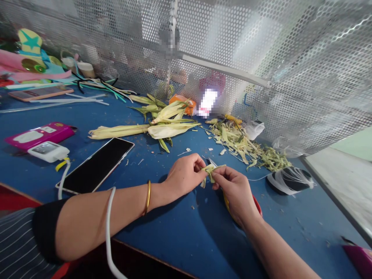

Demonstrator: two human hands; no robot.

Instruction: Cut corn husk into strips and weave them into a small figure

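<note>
Between my two hands, over the blue table, is a small folded strip of pale green corn husk (209, 169). My left hand (184, 174), with a gold bangle at its wrist, pinches one side of it. The thumb and fingers of my right hand (238, 193) grip the other side. Scissors (258, 205) with red and yellow handles show partly from under my right hand, their blades pointing up past the husk strip; whether they rest on the table or hang from my fingers I cannot tell. A thin white thread runs right toward a dark spool (290, 181).
Whole corn husks (174, 130) lie at the back, beside a pile of husk scraps (236, 141). A black-screened phone (99, 166) and a magenta device (40, 135) are at left. A white cable (108, 228) crosses my left forearm. Perforated metal mesh (232, 35) stands behind.
</note>
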